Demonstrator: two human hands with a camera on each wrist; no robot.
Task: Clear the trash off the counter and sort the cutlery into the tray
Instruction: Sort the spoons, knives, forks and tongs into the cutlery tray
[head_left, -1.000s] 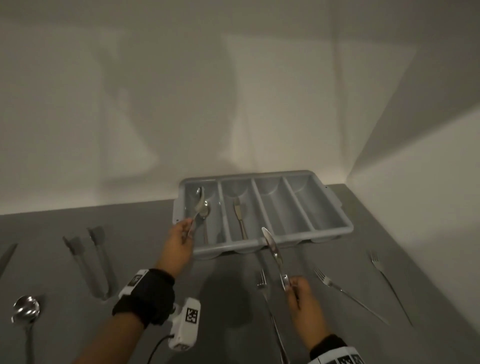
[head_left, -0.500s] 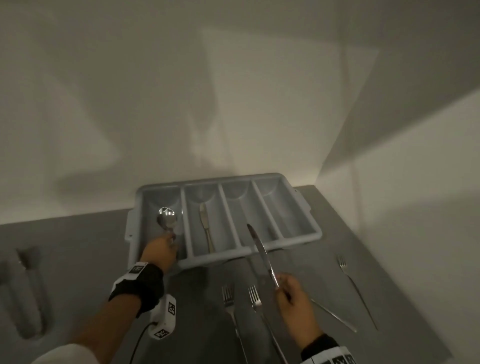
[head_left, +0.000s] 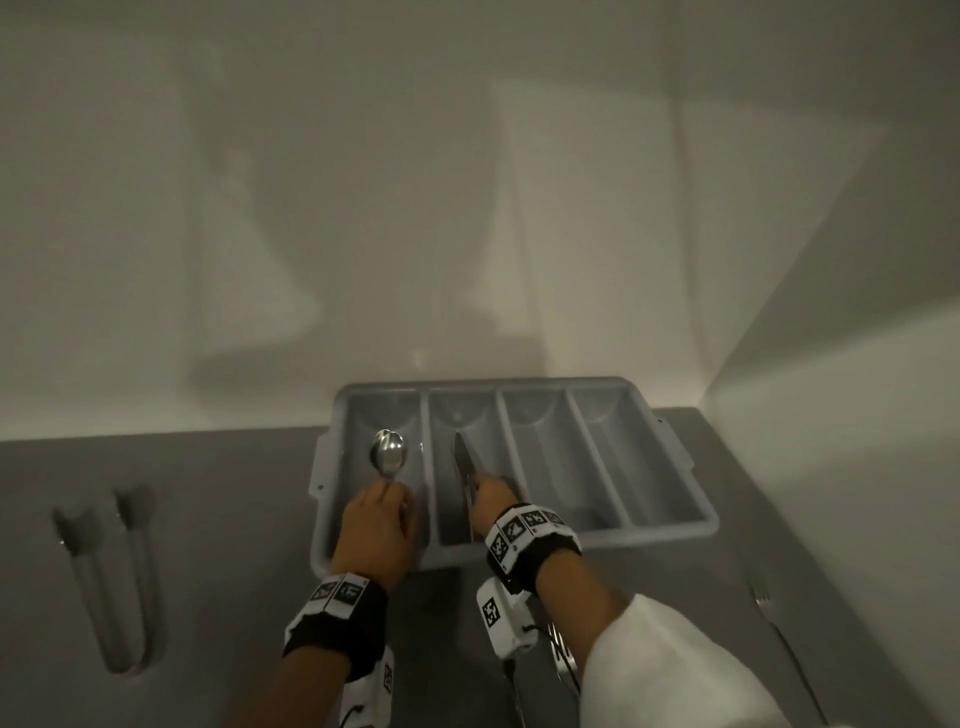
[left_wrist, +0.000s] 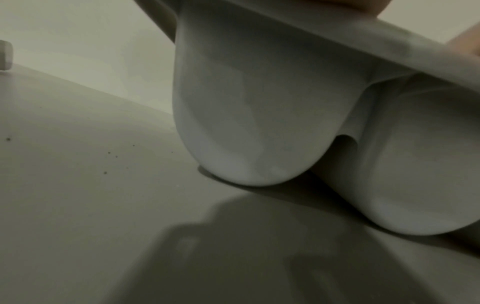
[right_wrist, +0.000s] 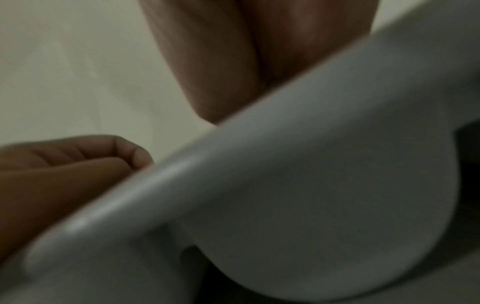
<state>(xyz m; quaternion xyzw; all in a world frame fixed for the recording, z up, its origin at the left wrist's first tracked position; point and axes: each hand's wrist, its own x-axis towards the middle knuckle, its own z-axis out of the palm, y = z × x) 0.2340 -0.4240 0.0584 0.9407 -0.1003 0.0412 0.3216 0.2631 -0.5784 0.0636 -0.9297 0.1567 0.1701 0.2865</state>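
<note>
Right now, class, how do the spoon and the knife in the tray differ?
The spoon has a round bowl; the knife has a long, narrow blade. The spoon is in the tray's leftmost compartment at the left hand; the knife is in the second, at the right hand. Both are shiny metal, pointing away.

Black wristbands (head_left: 337, 621) with square-code tags, white sleeve (head_left: 670, 670) on right arm.

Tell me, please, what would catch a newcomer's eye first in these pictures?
Most striking are the two hands reaching side by side into the grey cutlery tray against the wall. The left hand holds a shiny spoon in the leftmost compartment, while the right hand holds a knife in the second. Grey tongs lie on the counter, far left.
</note>
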